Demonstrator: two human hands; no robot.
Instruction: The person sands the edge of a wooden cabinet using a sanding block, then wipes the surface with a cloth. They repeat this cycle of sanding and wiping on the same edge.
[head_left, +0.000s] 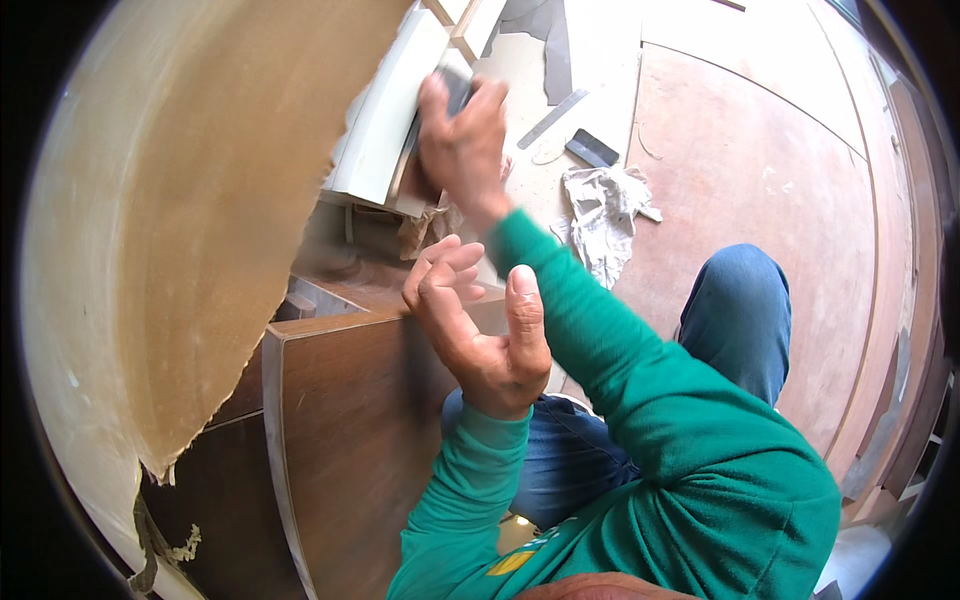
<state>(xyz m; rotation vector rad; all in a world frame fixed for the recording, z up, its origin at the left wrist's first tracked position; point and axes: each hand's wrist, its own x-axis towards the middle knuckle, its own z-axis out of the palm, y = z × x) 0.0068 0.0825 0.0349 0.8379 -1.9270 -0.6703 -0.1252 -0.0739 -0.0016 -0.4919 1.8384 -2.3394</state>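
My right hand (469, 142) is closed around a dark grey block (455, 88), slightly blurred. It rests at the edge of a white-faced wooden board (397, 97), close to the board's brown side; the block's underside is hidden. Lower down, my left hand (487, 330) is raised with its thumb apart from the curled fingers and nothing in it. That hand hovers over the corner of a brown wooden panel (352, 405) with a pale edge strip. Crumpled brown paper (426, 232) shows below the white-faced board.
A large brown sheet (225, 150) with a ragged edge fills the left. On the floor lie a second dark block (592, 148), a flat grey strip (553, 118), a white rag (604, 217) and torn grey sheet material (557, 60). My bent knee (739, 322) is at the right.
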